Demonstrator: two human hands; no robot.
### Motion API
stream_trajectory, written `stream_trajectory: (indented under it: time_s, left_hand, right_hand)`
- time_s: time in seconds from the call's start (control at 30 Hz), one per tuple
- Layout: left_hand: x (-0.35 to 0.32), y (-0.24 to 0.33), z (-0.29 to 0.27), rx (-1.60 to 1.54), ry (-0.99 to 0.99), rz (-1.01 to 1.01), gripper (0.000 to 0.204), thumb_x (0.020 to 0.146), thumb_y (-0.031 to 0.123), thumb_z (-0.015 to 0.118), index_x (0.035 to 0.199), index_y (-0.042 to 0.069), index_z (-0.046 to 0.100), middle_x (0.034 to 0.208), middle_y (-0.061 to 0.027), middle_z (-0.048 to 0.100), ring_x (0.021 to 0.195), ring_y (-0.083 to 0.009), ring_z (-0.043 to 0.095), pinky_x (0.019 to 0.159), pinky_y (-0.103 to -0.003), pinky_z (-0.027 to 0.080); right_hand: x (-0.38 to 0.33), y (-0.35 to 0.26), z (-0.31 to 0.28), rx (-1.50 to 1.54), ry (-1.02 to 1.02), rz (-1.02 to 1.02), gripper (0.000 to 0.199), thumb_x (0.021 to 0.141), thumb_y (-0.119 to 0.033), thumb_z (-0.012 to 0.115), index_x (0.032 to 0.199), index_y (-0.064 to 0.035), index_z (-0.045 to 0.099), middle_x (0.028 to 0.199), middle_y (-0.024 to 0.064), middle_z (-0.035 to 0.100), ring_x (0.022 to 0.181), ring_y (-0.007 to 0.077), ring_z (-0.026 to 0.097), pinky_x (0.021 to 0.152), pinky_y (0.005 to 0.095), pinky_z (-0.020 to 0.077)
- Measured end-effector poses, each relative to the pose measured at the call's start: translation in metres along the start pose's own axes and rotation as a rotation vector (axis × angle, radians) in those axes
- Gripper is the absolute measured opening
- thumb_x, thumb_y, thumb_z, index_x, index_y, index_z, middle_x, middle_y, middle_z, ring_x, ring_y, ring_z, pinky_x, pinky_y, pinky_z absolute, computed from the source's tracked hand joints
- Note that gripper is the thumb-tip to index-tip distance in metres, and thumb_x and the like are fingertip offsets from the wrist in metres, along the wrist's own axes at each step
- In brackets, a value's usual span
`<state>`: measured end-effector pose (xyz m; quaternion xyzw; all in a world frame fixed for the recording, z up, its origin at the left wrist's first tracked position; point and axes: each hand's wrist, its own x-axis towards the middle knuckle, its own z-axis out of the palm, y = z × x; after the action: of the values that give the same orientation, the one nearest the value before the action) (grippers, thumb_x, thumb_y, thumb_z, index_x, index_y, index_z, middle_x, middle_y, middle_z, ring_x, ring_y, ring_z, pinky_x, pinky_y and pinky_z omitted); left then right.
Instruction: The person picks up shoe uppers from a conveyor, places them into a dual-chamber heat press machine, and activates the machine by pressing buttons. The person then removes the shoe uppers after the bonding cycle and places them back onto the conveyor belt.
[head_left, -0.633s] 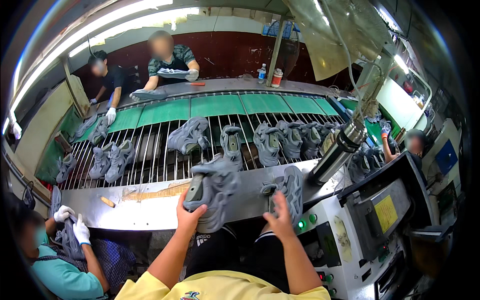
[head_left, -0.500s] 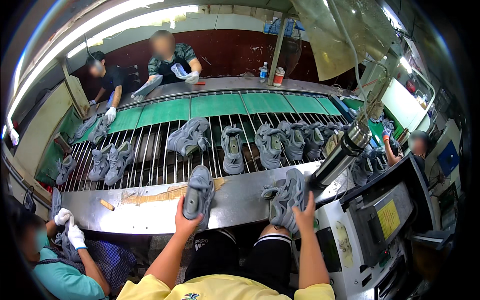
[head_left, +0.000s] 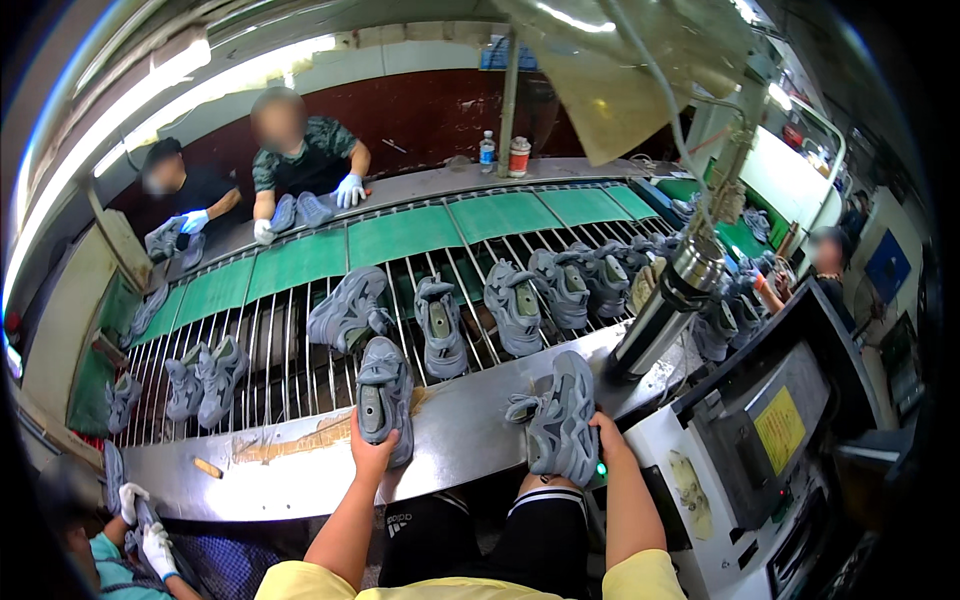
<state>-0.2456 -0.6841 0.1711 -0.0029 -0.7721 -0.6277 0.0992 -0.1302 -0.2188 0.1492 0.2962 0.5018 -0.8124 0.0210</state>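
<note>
Grey shoe point(head_left: 390, 385), clamped at the heel by the left grip point(head_left: 373, 453) above the tabletop point(head_left: 457, 440), wants a light, steady hold, and the tilted shoe point(head_left: 562, 425) an even one from the right grip point(head_left: 612, 440), whose closure hidden fingers leave uncertain.

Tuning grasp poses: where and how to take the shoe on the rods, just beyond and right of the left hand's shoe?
Probably that shoe by its heel, pinched across both sides, coming from the near side: heel is its near end, opening faces up, and other shoes stand to left and right.
</note>
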Motion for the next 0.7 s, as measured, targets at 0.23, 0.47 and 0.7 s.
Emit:
stream_trajectory:
  time_s: [0.23,0.47,0.7]
  left_hand:
    - [-0.002,-0.005,0.003,0.053,-0.024,0.048,0.089,0.065,0.011,0.080,0.140,0.002,0.033,0.129,-0.0150,0.049,0.119,-0.0255,0.048,0.102,-0.034,0.035]
    - [-0.010,-0.008,-0.011,0.099,-0.014,0.037,0.090,0.066,0.016,0.081,0.140,0.001,0.034,0.133,-0.0161,0.047,0.121,-0.0263,0.046,0.105,-0.035,0.033]
    - [-0.035,-0.015,-0.006,-0.253,-0.161,-0.090,0.074,0.079,0.009,0.071,0.142,0.001,0.033,0.134,-0.0149,0.046,0.121,-0.0261,0.045,0.103,-0.035,0.035]
  right_hand:
    - [-0.081,0.006,0.054,-0.124,0.235,-0.253,0.087,0.054,0.000,0.057,0.139,-0.0067,0.037,0.114,0.0190,0.055,0.098,0.0305,0.055,0.084,0.0363,0.0458]
    - [-0.294,0.016,0.040,-0.128,0.211,-0.379,0.105,0.048,-0.002,0.069,0.144,-0.0133,0.029,0.105,0.0097,0.052,0.094,0.0197,0.051,0.079,0.0317,0.0424]
    - [-0.537,0.016,-0.023,-0.299,0.874,-0.575,0.112,0.036,-0.006,0.068,0.142,-0.0172,0.033,0.107,0.0045,0.049,0.098,0.0181,0.049,0.088,0.0263,0.0360]
